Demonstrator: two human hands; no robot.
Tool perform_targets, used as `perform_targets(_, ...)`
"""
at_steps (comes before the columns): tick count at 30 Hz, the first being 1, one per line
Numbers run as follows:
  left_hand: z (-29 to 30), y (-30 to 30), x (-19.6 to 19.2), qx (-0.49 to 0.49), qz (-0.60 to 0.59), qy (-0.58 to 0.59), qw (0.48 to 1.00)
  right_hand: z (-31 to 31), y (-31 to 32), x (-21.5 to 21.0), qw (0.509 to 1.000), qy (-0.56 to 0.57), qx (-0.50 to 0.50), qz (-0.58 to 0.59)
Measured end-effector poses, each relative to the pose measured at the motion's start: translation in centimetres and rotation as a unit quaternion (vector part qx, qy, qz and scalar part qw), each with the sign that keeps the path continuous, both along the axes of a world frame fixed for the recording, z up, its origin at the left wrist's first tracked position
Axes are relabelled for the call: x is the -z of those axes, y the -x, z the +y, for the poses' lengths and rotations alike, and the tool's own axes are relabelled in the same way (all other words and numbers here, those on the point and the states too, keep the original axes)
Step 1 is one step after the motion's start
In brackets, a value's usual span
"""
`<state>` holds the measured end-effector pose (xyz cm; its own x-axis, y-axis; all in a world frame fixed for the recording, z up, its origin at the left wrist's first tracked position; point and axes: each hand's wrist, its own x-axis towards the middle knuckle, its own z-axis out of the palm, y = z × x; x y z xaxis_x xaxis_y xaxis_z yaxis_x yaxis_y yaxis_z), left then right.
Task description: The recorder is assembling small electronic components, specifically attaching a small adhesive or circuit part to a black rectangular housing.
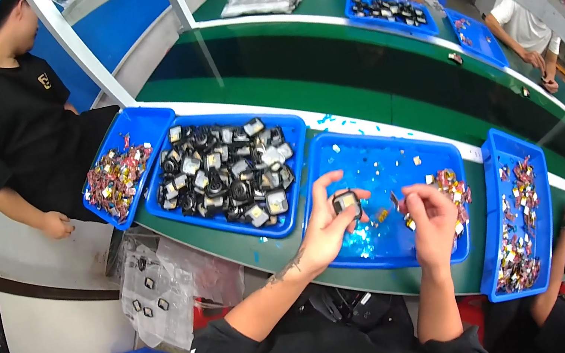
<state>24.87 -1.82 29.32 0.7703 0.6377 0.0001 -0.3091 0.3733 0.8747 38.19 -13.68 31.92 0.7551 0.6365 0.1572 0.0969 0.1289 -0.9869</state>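
My left hand [323, 228] grips a small black square-cornered device [346, 204] between thumb and fingers, its pale rectangular face turned up. To its right, my right hand [432, 219] is closed in a pinch. A tiny dark sliver [397, 201] shows at its fingertips, too small to name. Both hands are over a blue tray [388, 261] with shiny blue film bits on its bottom. Small wired components [454, 195] in red, yellow and white lie at the tray's right end, partly behind my right hand.
Left of my hands, another blue tray [295, 129] is heaped with similar black devices [222, 176]. Blue trays of wired components stand at the far left [164, 115] and right [494, 252]. A person [14, 110] sits at left; others work across the green bench [256, 68] and at right.
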Motion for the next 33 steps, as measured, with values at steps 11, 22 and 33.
perform_targets(11, -1.8, -0.8, 1.6, -0.073, 0.022, 0.068, 0.995, -0.7, 1.9, 0.9, 0.977, 0.087, -0.122, -0.151)
perform_targets(22, -1.2, -1.5, 0.9, -0.015, -0.031, -0.037, 0.999, -0.3, 1.2, -1.3, 0.990, 0.100, -0.041, -0.088)
perform_targets(33, -1.8, -0.2, 0.6, 0.016, -0.017, -0.067, 0.998, 0.4, 2.3, -2.7, 0.959, 0.109, -0.030, -0.261)
